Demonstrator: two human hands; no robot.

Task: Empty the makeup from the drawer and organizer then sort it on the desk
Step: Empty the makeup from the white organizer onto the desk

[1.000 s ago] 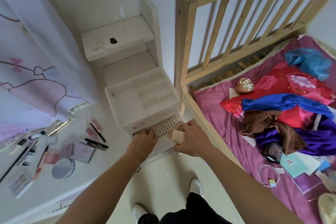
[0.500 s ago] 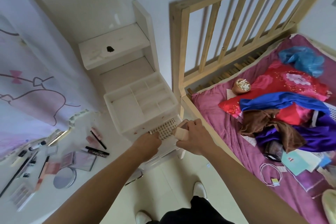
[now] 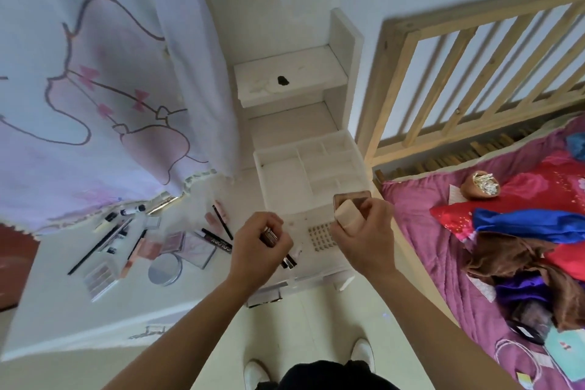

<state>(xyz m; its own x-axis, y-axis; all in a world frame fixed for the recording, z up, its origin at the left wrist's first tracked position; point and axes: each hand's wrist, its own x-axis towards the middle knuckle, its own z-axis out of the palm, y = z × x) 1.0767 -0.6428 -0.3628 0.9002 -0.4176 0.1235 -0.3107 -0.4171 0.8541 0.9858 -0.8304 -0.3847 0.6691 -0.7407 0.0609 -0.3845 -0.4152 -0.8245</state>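
Head view, looking down: my left hand [image 3: 260,244] is clenched round a slim dark tube [image 3: 287,260] with a metallic end, held over the left part of the pulled-out drawer [image 3: 319,274]; I cannot tell whether there is a second tube in that fist. My right hand [image 3: 364,233] grips a beige makeup sponge [image 3: 346,218] together with a brown-tinted compact [image 3: 351,199] that stands up behind it, both held above the drawer's right side, near the white organizer [image 3: 304,168] with its open compartments. A grid insert [image 3: 321,236] shows in the drawer between my hands. To my left on the desk [image 3: 63,310] lies makeup: a round mirror [image 3: 165,269], a pink palette [image 3: 193,248] just beside it, a black tube with lettering [image 3: 217,239], a long thin brush [image 3: 98,245] and an eyeshadow palette [image 3: 99,277] nearest me. A printed curtain [image 3: 95,89] hangs over the desk's far edge. To my right is a bed [image 3: 443,263] piled with coloured clothes.
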